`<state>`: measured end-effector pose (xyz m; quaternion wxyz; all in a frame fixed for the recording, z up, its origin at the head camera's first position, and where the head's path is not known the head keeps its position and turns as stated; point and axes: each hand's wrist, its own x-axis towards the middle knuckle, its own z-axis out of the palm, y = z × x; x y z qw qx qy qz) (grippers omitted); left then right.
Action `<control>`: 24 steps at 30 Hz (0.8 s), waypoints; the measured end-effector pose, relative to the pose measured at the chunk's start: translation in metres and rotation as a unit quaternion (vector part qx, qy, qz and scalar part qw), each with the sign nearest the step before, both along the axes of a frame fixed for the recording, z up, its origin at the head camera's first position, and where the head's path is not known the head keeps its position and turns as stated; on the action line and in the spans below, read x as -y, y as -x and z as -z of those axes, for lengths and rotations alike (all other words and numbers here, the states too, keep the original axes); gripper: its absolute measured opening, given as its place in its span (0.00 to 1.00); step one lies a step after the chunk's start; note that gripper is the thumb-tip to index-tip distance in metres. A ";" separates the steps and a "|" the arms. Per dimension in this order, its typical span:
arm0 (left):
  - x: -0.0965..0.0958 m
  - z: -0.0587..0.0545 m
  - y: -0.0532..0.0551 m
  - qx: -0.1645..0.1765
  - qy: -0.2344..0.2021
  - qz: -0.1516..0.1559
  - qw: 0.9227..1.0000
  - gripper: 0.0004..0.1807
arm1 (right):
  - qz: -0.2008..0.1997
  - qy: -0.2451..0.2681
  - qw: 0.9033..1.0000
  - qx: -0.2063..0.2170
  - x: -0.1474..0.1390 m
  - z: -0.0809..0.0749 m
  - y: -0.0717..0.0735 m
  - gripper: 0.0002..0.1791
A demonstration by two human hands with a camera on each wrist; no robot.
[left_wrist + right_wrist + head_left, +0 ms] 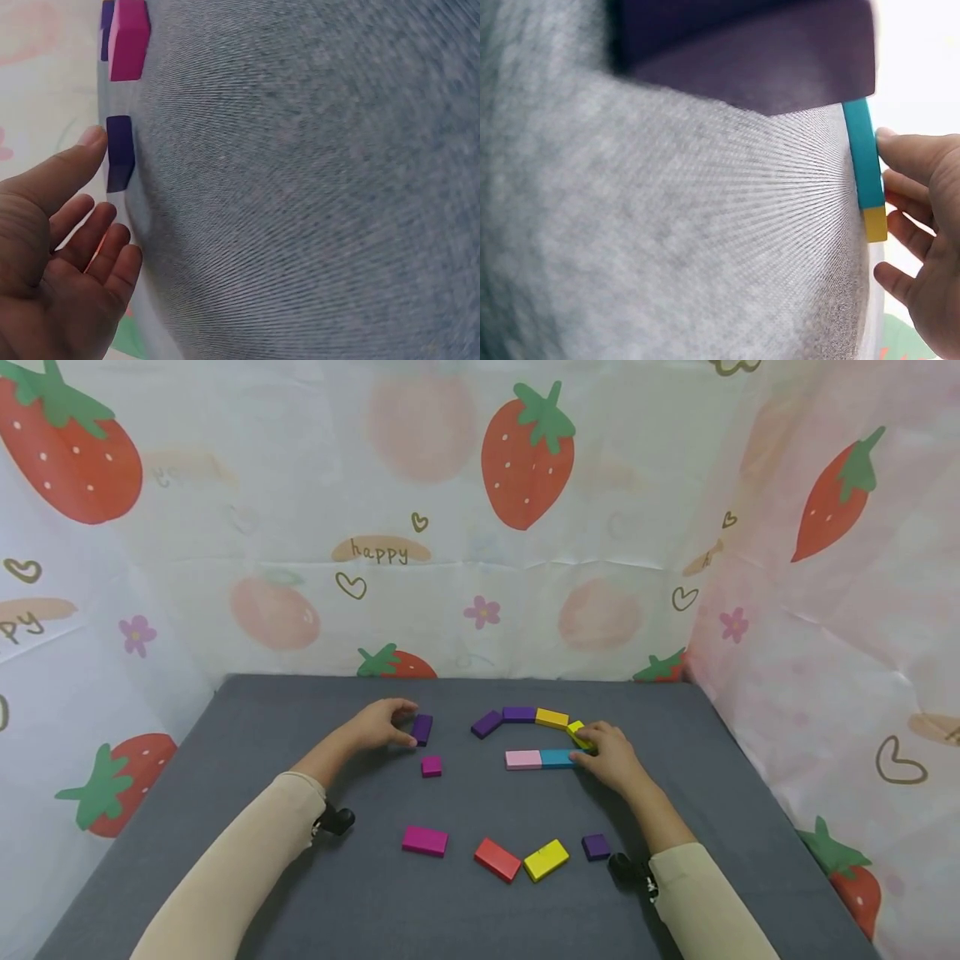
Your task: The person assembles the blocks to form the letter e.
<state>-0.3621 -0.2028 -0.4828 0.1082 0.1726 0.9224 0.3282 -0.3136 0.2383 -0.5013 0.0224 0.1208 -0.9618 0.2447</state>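
My left hand (375, 725) is at the far left, its fingers loosely bent and spread. A dark purple block (422, 730) stands just right of them. In the left wrist view, the thumb tip comes right at that block's edge. My right hand (611, 758) holds a small yellow block (577, 734) between thumb and fingers, partly covering it. This block ends a curved row of a purple block (487, 724), another purple block (518, 715) and a yellow-orange block (552, 718). Below the curve, a pink block (522, 760) adjoins a blue block (557, 759), near my right thumb.
A small magenta block (431, 767) lies below my left hand. Nearer are a magenta block (425, 841), a red block (497, 860), a yellow block (546, 861) and a purple block (596, 847). Strawberry-print curtain (465, 610) borders the grey table (337, 893).
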 end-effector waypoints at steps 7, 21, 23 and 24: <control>-0.001 0.006 0.004 0.001 0.010 0.000 1.000 0.42 | -0.002 0.001 1.000 -0.003 0.000 -0.001 0.001 0.26; -0.005 0.009 0.004 -0.013 0.024 -0.006 1.000 0.39 | 0.000 0.004 1.000 0.000 0.001 -0.001 -0.002 0.27; -0.005 0.009 0.003 -0.016 0.025 -0.006 1.000 0.39 | 0.001 0.002 1.000 0.000 0.001 -0.001 -0.002 0.27; -0.005 0.009 0.003 -0.016 0.025 -0.007 1.000 0.39 | 0.002 0.001 1.000 0.001 0.001 -0.001 -0.002 0.27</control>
